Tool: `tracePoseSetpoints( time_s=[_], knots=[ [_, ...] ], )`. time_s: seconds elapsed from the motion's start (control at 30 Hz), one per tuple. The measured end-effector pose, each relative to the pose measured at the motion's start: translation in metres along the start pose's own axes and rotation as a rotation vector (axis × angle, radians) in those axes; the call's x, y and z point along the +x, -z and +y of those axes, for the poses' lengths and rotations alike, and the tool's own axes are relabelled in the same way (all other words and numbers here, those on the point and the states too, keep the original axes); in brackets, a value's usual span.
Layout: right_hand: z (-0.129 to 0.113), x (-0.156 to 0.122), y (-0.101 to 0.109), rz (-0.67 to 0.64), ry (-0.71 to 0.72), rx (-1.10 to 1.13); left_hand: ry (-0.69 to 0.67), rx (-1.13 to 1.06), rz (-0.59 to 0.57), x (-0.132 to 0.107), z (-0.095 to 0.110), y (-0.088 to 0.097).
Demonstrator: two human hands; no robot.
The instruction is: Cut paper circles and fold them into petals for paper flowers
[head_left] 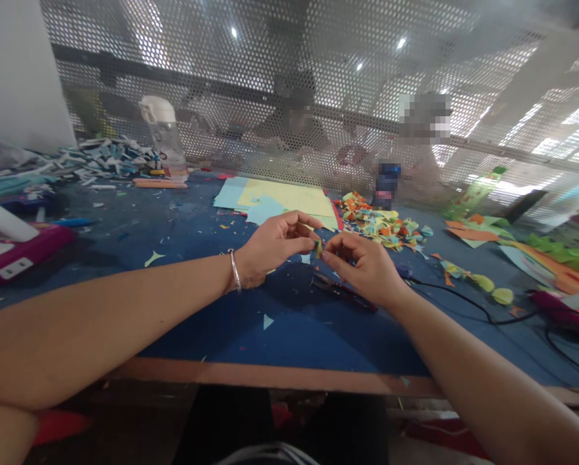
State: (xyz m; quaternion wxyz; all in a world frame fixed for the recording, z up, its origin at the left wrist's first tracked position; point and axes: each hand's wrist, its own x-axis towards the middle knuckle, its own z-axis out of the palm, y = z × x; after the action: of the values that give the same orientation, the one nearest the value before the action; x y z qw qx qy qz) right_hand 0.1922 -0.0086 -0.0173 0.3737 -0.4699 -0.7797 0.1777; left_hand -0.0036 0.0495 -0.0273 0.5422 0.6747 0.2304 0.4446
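Though partly covered by fingertips, identifiable as a small yellow-green scrap of paper [318, 248], located between the left hand [277, 248] and the right hand [368, 266], raised above the blue surface [212, 329]. Left grip: closed, with the scrap pinched at the thumb tip; inner contact hidden. Right grip: nearly closed, thumb and forefinger bent together at the right edge of the scrap; cannot tell whether holding or only adjacent. Beneath the right hand, partly concealed: a dark-handled tool [340, 290], exact type hard to make out. Behind the left hand: overlapping sheets of yellow and pale blue paper [294, 197], front edge partly obstructed by fingers. Right of the sheets: a heap of small coloured paper pieces [381, 225], too jumbled to count. At the rear of the heap: a dark blue object [387, 184], obscured by pixel blocks. Emerging from behind the right wrist: a black cord [457, 299]. At the left frame edge: a purple device [32, 248], cut off. Beyond the perforated screen [216, 71]: a person [294, 129], dim in outline.
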Motion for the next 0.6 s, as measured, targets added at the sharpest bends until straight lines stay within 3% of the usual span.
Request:
tracePoseSetpoints(
  time_s=[0.4,0.6],
  knots=[
    [-0.004,-0.0002,0.0017,0.029,0.081,-0.115,-0.062,0.133,-0.062,-0.0057,0.0016,0.0002],
    [-0.0043,0.0002,0.0023,0.039,0.08,-0.128,-0.035,0.061,-0.09,-0.0063,0.0013,-0.002]
  ],
)
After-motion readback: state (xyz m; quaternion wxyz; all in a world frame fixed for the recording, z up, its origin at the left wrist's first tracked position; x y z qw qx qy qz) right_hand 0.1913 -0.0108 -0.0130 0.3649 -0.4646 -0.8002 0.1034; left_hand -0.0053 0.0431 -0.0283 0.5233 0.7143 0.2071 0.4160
